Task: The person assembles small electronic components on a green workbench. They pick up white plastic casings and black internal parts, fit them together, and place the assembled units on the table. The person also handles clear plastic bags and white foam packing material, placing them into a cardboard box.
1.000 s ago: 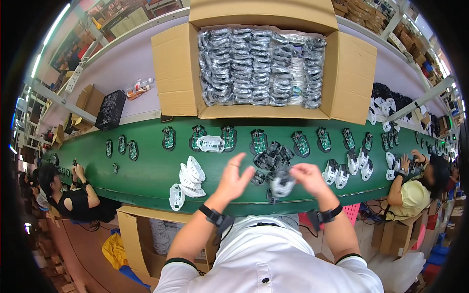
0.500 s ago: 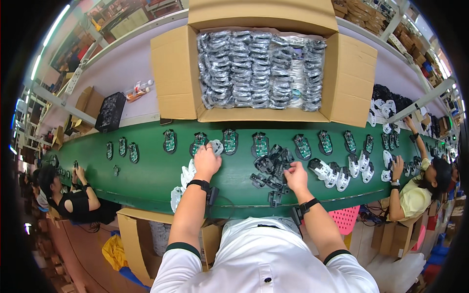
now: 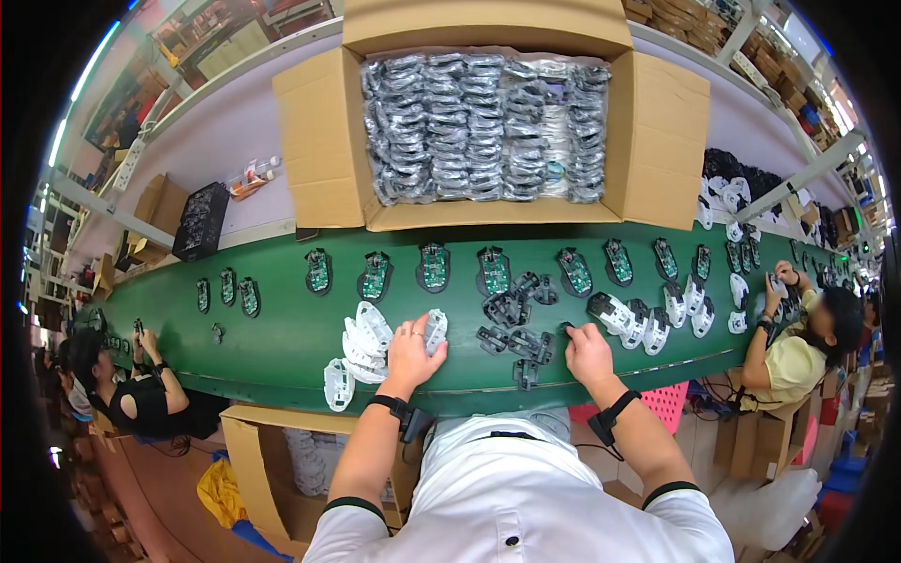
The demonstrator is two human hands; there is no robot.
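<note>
My left hand (image 3: 413, 355) is closed on a white mouse shell (image 3: 435, 328) just above the green work surface. Left of it lies a cluster of similar white shells (image 3: 364, 345). My right hand (image 3: 588, 353) pinches a small black plastic part (image 3: 567, 326), mostly hidden by the fingertips. Between my hands sits a loose pile of black plastic parts (image 3: 508, 310). Beyond them runs a row of mouse bases with green circuit boards (image 3: 493, 270). To the right of my right hand are several white-and-black shells (image 3: 635, 325).
A large open carton (image 3: 488, 216) of bagged items stands behind the row. One co-worker (image 3: 141, 375) sits at the left, another (image 3: 802, 342) at the right. An open carton (image 3: 253, 469) stands below the table edge. A small black box (image 3: 201, 221) is at the back left.
My left hand came back toward me and slightly right with the white shell. My right hand moved right, away from the black pile, with a small part. The right-hand co-worker drew both hands in.
</note>
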